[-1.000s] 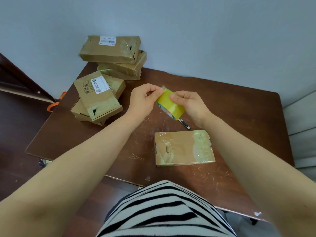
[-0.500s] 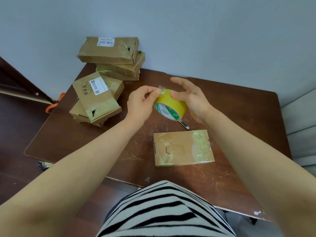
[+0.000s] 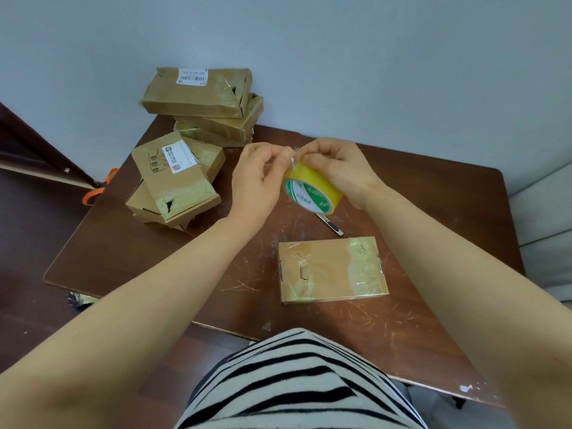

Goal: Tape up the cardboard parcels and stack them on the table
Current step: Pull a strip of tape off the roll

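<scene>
Head view, single frame. Tape roll (image 3: 312, 188) is held in the air above the tabletop (image 3: 433, 212), between both hands and just beyond the open parcel (image 3: 331, 269). Right hand (image 3: 343, 171) grips the roll, curled over its yellow rim from the far side. Left hand (image 3: 257, 178) has its fingers (image 3: 269, 154) bunched at the top of the roll, and they appear to pinch the clear tape end (image 3: 292, 158). The contact itself is too small to confirm. The roll's printed green-and-white face points toward the wearer and down-left, so its axis tilts from near-left to far-right. Tape should therefore peel off leftward, into the left hand. The parcel lies flat on the tabletop, nearer the wearer than either hand and more under the right forearm. Its long axis runs left to right, roughly parallel to the near table edge. The right end carries a glossy band of tape, and the left end shows a torn notch and patchy tape. Judgement: the next move is a leftward pull of tape and then a drop onto the parcel, with the strip laid across its short width at the left end. Two stacks of parcels (image 3: 201, 97) (image 3: 176, 181) sit far left. A utility knife (image 3: 332, 226) lies between the roll and the parcel.
</scene>
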